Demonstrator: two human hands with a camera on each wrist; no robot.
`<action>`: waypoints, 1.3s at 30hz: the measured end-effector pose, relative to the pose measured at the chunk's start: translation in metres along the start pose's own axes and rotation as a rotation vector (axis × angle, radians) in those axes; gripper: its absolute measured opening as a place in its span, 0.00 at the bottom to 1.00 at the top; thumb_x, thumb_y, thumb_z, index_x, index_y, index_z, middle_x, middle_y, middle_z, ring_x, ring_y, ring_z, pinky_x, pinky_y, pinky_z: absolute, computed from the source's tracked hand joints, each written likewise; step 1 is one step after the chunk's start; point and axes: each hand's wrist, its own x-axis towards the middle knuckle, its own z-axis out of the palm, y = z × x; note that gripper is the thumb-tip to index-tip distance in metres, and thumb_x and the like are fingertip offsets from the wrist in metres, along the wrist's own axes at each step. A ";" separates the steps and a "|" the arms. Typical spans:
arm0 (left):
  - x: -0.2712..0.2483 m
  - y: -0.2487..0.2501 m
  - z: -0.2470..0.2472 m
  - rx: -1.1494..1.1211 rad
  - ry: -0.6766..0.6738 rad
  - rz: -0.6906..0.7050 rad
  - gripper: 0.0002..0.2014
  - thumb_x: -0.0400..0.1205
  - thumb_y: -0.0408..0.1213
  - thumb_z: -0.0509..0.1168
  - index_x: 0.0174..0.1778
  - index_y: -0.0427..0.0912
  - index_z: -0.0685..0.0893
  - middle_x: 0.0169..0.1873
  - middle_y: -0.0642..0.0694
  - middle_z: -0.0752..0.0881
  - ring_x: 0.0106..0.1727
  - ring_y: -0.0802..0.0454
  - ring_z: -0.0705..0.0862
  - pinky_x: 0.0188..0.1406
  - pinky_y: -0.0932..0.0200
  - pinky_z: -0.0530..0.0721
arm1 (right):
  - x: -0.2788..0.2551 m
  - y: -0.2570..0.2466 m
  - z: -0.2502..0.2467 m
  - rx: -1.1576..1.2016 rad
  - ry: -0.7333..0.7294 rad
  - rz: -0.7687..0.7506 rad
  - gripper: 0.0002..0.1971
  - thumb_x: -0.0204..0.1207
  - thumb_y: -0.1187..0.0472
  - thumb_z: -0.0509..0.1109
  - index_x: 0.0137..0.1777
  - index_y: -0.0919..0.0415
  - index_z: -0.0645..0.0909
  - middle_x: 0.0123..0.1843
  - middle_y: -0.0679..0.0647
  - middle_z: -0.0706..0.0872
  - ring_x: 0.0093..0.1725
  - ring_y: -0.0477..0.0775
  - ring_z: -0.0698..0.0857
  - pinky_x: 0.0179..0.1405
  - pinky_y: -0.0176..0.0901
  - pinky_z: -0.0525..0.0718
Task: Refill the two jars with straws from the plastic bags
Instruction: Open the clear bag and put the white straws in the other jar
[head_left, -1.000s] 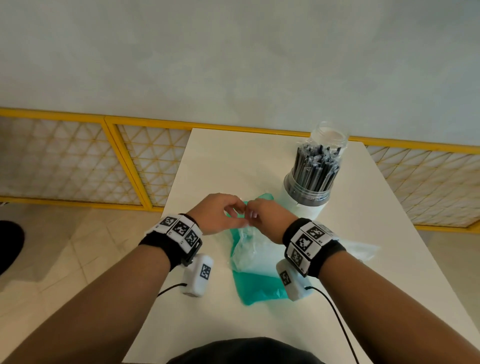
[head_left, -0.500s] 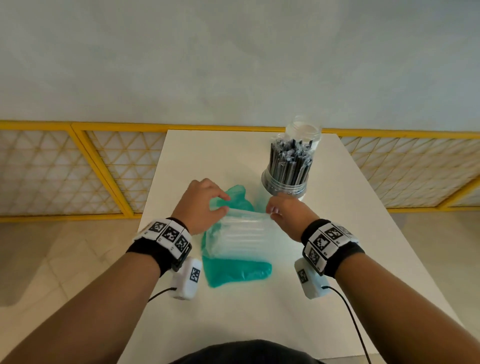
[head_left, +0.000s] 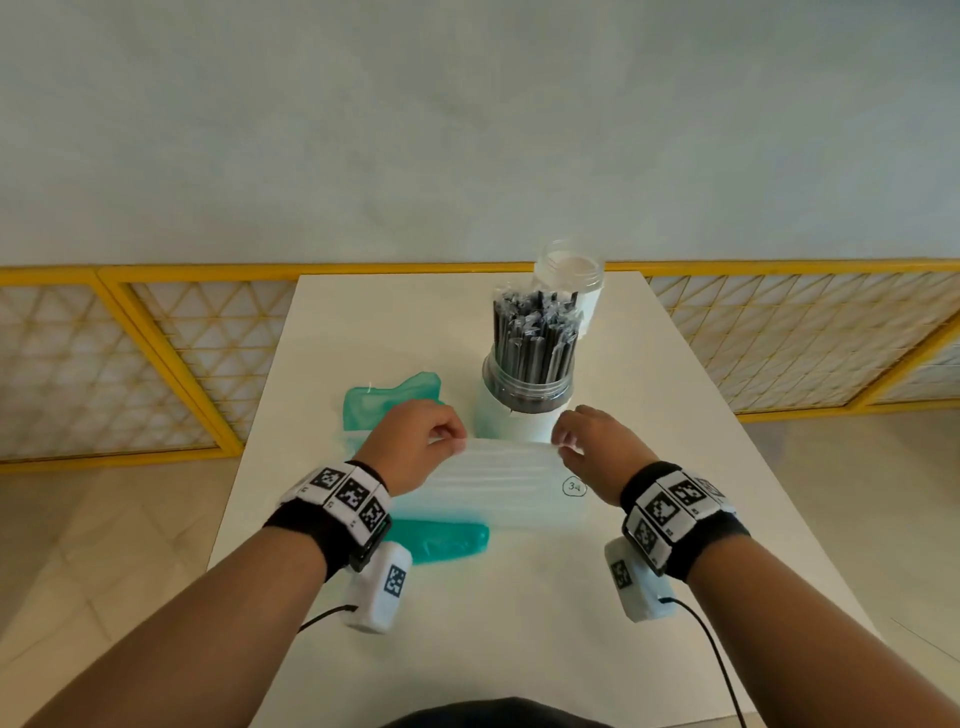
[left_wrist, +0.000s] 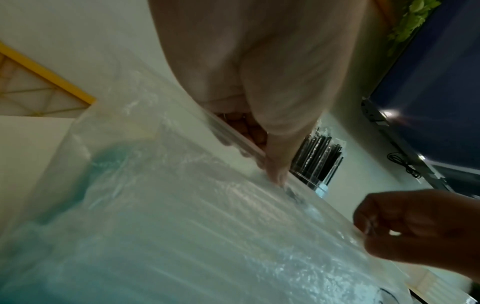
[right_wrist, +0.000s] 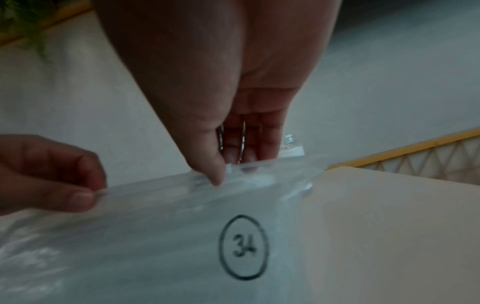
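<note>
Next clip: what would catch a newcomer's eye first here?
Probably the two hands: the left hand and right hand pinch the top edge of a clear plastic bag marked with a circled 34, held just above the white table. Behind it stands a jar packed with dark straws, and a teal bag lies under the clear one.

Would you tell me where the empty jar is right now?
In the head view, the empty jar stands at the table's far edge, directly behind the jar of black straws.

Both hands (head_left: 506, 449) pinched, apart
</note>
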 end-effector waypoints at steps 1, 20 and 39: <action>0.001 -0.001 0.000 -0.010 0.005 -0.012 0.01 0.76 0.30 0.74 0.41 0.40 0.90 0.34 0.55 0.84 0.38 0.66 0.83 0.43 0.77 0.75 | -0.002 0.008 -0.002 -0.006 -0.001 0.017 0.08 0.78 0.66 0.65 0.55 0.60 0.82 0.48 0.49 0.76 0.56 0.57 0.81 0.52 0.39 0.74; 0.006 0.019 0.033 0.063 0.038 0.021 0.08 0.76 0.47 0.72 0.43 0.46 0.91 0.48 0.50 0.85 0.52 0.55 0.80 0.57 0.68 0.71 | 0.007 0.006 -0.003 -0.055 -0.131 -0.110 0.18 0.85 0.47 0.54 0.61 0.54 0.81 0.59 0.53 0.85 0.60 0.57 0.81 0.58 0.49 0.79; -0.009 0.026 0.004 0.203 -0.205 -0.366 0.24 0.67 0.35 0.77 0.58 0.49 0.80 0.52 0.51 0.76 0.46 0.52 0.78 0.44 0.62 0.72 | 0.046 0.037 -0.061 0.077 -0.124 0.165 0.36 0.58 0.41 0.83 0.61 0.59 0.77 0.61 0.56 0.84 0.57 0.56 0.82 0.58 0.47 0.80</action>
